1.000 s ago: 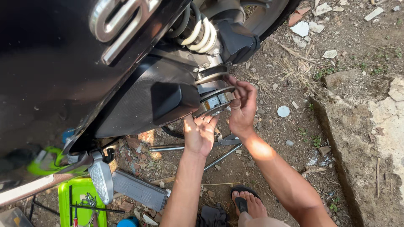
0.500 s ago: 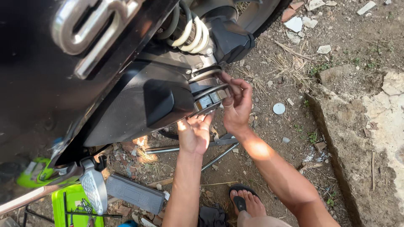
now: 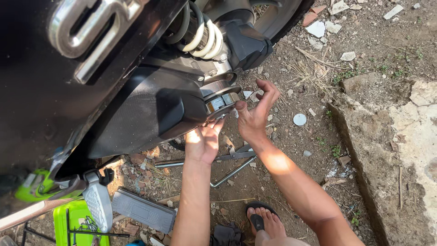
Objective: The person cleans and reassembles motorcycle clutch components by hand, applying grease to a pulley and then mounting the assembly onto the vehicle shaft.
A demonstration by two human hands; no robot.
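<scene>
Under the raised black scooter, at about ten o'clock from where the person crouches, the work sits on the round metal drum (image 3: pixel 218 98). It pokes out of the rear end of the black engine cover (image 3: pixel 150 109), just below the white coil spring (image 3: pixel 202 34) and at about eight o'clock from the rear tyre (image 3: pixel 277 18).

The left hand (image 3: pixel 203 141) comes up from six o'clock, palm turned upward. Its fingertips are tucked under the drum's lower rim and touch it. I cannot tell whether they truly grip or only support, since the fingertips are hidden in shadow.

The right hand (image 3: pixel 251 116) stands at four o'clock from the drum. It is spread wide and holds nothing, with the thumb tip close against the rim and the fingers fanned out toward the dirt.

As I judge it, the step in hand is seating or freeing that drum by hand on its shaft, with one hand bearing it from below and the other steadying its edge. The next move calls for both hands to close evenly on the rim and keep the drum square to the shaft, rather than tilting it.

On the ground at six o'clock from the right hand lie a grey hand tool (image 3: pixel 236 154) and a bent metal rod (image 3: pixel 232 171), both within reach. Further off are a white disc (image 3: pixel 299 119) at three o'clock, a green tray (image 3: pixel 73 218) at seven, and the person's sandalled foot (image 3: pixel 264 221).
</scene>
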